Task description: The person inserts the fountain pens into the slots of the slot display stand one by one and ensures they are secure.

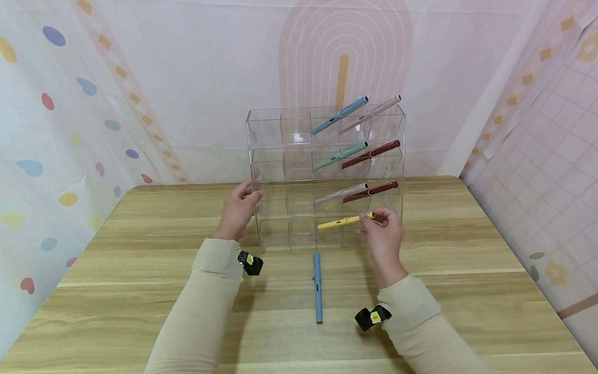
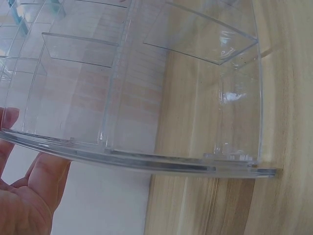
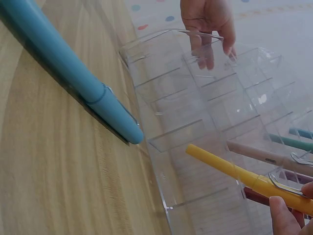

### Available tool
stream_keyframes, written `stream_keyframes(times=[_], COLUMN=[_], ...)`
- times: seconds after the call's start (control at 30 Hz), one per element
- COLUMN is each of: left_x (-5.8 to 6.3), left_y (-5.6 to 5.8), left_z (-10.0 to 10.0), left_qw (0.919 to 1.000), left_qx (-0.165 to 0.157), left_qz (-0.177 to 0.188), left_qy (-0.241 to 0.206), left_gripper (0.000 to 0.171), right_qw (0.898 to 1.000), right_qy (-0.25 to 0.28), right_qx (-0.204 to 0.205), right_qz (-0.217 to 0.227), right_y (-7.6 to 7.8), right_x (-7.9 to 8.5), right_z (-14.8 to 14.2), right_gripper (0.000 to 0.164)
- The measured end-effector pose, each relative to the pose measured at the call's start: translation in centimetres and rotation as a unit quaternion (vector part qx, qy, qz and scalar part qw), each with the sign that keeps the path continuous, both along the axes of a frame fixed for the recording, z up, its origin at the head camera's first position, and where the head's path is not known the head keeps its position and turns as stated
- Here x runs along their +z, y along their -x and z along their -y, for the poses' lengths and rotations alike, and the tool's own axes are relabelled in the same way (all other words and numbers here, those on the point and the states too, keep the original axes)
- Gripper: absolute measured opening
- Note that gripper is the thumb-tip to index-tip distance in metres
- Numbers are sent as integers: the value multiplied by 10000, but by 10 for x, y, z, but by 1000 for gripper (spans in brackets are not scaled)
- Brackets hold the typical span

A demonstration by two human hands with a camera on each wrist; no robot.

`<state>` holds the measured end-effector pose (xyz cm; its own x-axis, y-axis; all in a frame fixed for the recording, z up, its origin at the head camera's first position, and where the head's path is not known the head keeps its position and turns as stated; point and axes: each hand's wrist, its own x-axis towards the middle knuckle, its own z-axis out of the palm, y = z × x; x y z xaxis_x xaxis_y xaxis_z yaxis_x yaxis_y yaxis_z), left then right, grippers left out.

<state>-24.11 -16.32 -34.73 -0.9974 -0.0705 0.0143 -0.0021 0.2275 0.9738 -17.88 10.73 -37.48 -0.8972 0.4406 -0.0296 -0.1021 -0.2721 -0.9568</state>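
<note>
A clear acrylic pen rack point(image 1: 249, 130) with several tiers of compartments stands on the table. My left hand point(image 1: 235, 212) grips its left side wall, thumb on one face and fingers on the other, as the right wrist view also shows. Between the thumb and fingers of my right hand point(image 1: 385, 239) is a yellow pen point(image 1: 338, 223), pinched near its clip end. This pen slants at the lowest tier, its far end over the third compartment from the left. In front of the rack, a blue pen point(image 1: 318, 291) lies on the table, pointing toward the rack.
Upper tiers hold tilted pens in the right half: blue point(image 1: 339, 116) and pale pink point(image 1: 380, 108) on top, mint green point(image 1: 341, 156) and dark red point(image 1: 371, 154) below, then another pale pink and dark red. A patterned curtain point(image 1: 210, 78) hangs behind the wooden table point(image 1: 140, 291).
</note>
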Motion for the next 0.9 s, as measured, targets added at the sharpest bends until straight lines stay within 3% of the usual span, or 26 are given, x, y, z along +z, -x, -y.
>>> stream_keyframes(times=[0.23,0.47,0.9], left_x=[-1,-2,0], left_y=[2,2,-1], left_z=[0,0,0], left_qw=[10000,10000,9999], left_qx=[15,41,-66], left_qz=[9,4,-69], left_qy=[-15,-29,-110], left_gripper=[53,53,55], right_qw=[9999,9999,9993], right_qy=[44,-103,-322], right_qx=[-91,-54,146], right_qz=[-90,106,-120], right_y=[0,-1,-4], right_x=[-4,-9,-17], right_z=[6,9,13], right_gripper=[24,22,21])
